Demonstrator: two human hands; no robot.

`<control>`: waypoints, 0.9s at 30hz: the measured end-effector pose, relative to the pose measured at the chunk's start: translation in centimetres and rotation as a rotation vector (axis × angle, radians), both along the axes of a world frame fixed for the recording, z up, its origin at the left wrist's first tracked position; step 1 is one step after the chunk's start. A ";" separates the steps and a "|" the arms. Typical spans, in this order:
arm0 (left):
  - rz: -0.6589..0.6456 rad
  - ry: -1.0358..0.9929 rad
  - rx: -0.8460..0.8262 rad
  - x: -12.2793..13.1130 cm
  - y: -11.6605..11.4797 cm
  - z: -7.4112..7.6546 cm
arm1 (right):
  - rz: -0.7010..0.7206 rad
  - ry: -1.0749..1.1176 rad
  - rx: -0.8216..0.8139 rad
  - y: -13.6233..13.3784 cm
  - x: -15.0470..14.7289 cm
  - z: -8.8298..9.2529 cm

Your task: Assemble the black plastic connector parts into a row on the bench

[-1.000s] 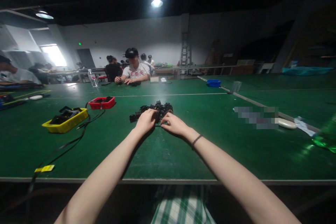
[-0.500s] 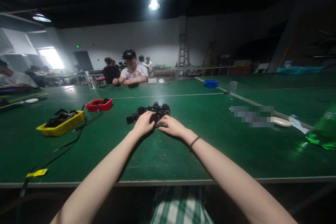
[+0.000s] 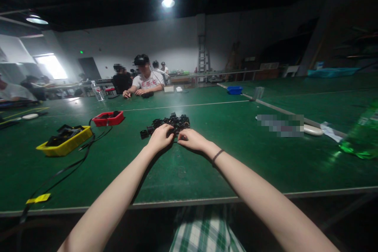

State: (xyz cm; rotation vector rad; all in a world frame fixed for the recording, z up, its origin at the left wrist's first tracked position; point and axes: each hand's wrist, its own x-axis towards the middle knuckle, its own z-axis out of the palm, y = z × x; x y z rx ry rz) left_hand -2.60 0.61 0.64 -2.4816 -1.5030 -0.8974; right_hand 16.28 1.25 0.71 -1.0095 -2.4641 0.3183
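A pile of small black parts (image 3: 180, 120), too dark to make out singly, lies mid-table in front of me. My left hand (image 3: 161, 137) reaches its near edge from the left, fingers bent and closed together, their tips over the parts. Beside it, a small gap away, my right hand (image 3: 191, 140) has its fingers curled in a pinch at the pile's near right edge. Whatever the fingertips hold, if anything, is hidden or too small to name.
A yellow tray (image 3: 69, 146) and a red tray (image 3: 102, 123) of black parts stand left, cables (image 3: 85, 153) beside them. Right are a blurred object with a pale end (image 3: 313, 130) and a green bottle (image 3: 362, 138). A co-worker (image 3: 152, 80) sits across the table.
My right fingers have curled in closer together at the pile's edge. My left hand stays nearly where it was. The whole view has shifted slightly.
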 end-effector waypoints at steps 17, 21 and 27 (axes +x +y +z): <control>0.095 0.065 -0.015 -0.5 0.5 -0.4 | 0.026 0.017 -0.010 0.1 0.1 0.1; 0.079 0.058 -0.004 -0.5 0.6 -0.5 | 0.024 0.024 -0.014 0.1 0.1 0.0; 0.038 0.008 0.031 -0.5 0.5 -0.3 | 0.009 0.035 -0.024 0.1 0.1 0.0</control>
